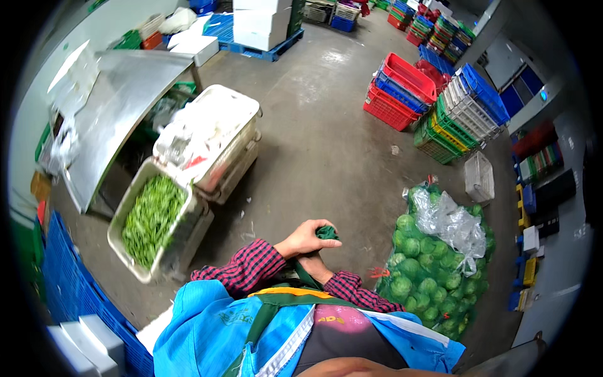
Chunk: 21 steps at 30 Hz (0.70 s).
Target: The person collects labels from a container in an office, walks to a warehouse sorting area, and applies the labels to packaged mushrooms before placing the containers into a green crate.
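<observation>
My left hand [308, 237] is in front of my body, its thumb and fingers curled round a crumpled dark green bundle [326, 233] that looks like cloth or strap. Just below it, my right hand [316, 268] crosses under the left wrist. The right fingers are mostly hidden, so what they hold does not show. A dark green strap [306, 274] runs from my front up to the hands. Both sleeves are red-and-black checked, beneath a bright blue garment [207, 320].
Green net sacks of round cabbages [427, 276], with clear plastic [449, 223] on top, lie at right. At left are a crate of green leafy vegetables [154, 220], a white crate [242, 103] of plastic bags and a metal table [125, 81]. Stacked crates [461, 116] stand farther right.
</observation>
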Available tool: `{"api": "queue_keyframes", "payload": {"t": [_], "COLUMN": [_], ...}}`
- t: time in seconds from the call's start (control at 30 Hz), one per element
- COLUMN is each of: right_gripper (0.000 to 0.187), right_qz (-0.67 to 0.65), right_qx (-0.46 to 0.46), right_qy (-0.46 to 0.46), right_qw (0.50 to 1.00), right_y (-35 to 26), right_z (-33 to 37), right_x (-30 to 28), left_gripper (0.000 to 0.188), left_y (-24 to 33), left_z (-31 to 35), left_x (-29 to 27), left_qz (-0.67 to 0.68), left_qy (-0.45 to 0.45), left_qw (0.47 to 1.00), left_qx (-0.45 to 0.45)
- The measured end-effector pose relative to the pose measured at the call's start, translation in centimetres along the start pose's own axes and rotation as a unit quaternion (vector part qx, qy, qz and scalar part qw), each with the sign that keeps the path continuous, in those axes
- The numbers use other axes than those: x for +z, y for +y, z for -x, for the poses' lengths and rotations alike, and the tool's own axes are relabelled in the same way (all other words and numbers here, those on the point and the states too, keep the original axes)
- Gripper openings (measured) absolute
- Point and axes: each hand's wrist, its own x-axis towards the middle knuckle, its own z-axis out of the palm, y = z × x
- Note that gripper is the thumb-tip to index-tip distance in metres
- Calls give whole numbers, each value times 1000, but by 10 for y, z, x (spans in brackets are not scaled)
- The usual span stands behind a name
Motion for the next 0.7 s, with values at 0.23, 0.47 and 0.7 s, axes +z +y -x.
{"api": "queue_keyframes", "payload": {"t": [0.23, 0.47, 0.7], "right_gripper": [28, 25, 36], "right_qz": [327, -173, -110], "right_qx": [-175, 113, 108], "right_qy": [-4, 16, 105], "right_qw": [929, 978, 982], "right_y": [44, 16, 70], "right_z": [-273, -535, -786], "right_x": [-174, -380, -598], "left_gripper": [30, 29, 35], "left_y": [-32, -251, -291], "left_z": [-308, -292, -416], "left_x": [-176, -367, -405], "left_qz": [74, -45, -114], "left_qy": [113, 443, 225], "left_qw": [989, 836, 712], "left_qx": [-57, -321, -656]}}
